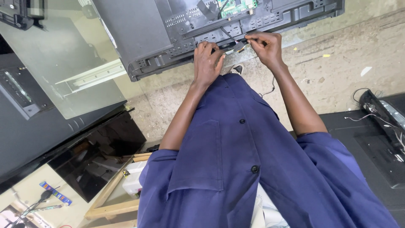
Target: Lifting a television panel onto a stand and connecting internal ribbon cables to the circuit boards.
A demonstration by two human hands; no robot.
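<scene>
Connector (238,46), small and dark, sits between both hands at the lower edge of an opened TV back (168,33), with a thin black cable (225,33) running from it up toward a green board (236,6). Going left to right: a glass sheet (55,63) leans over a dark panel (38,135), and a wooden frame (114,202) lies low beside it. Next comes the left hand (206,63), its grip curled loosely, fingertips resting on the casing edge just beside the connector (whether it pinches anything I cannot tell). The right hand (266,47) has its grip closed, thumb and forefinger pinched on the connector. Far right, another dark set (384,114) with loose wires lies on the concrete floor (337,71).
</scene>
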